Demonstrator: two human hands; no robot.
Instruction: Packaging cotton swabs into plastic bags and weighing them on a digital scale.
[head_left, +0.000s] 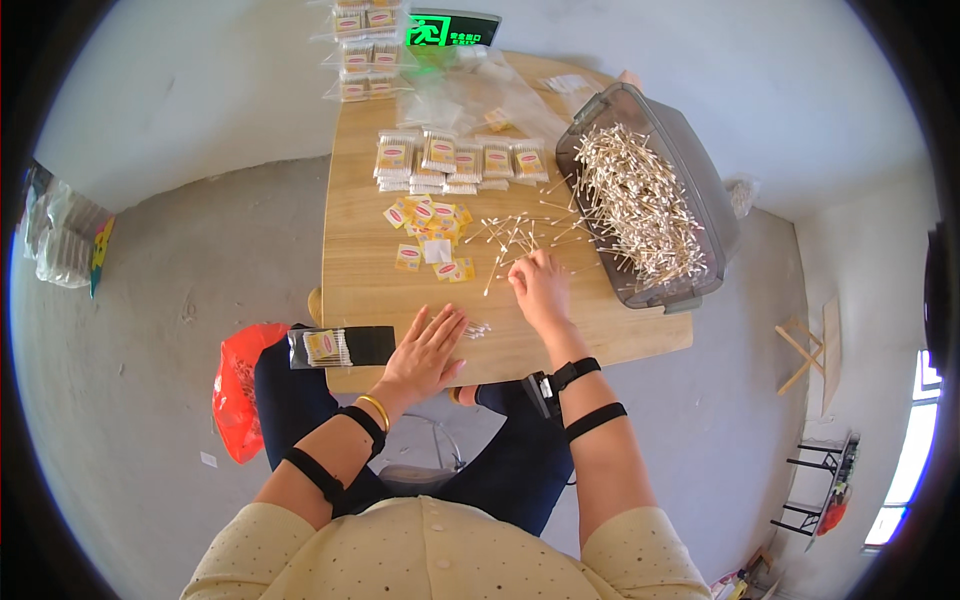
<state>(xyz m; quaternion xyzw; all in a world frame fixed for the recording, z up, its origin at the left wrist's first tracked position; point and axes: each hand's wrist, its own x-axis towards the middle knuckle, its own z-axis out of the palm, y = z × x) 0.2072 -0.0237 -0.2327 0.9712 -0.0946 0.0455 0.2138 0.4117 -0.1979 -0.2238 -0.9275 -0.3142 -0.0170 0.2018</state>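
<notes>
My left hand (428,352) lies flat near the front edge of the table, its fingers stretched out over a small bunch of cotton swabs (476,329). Only the swab tips show beyond the fingers. With fingertips pinched together, my right hand (542,292) is at a loose scatter of cotton swabs (510,238) and closes on some of them; how many is hidden. Left of that scatter is a heap of small yellow-and-white printed cards (430,216), with a blank white one among them. A clear packet of swabs (323,347) rests on a black holder (371,346) by the left front edge.
A grey plastic bin (715,262) heaped with loose cotton swabs (640,200) stands tilted at the right. Filled swab packets (458,160) are stacked in rows farther back, beside clear plastic bags (460,95). More bagged packets (367,50) stand at the far left corner. A red bag (240,390) hangs low left.
</notes>
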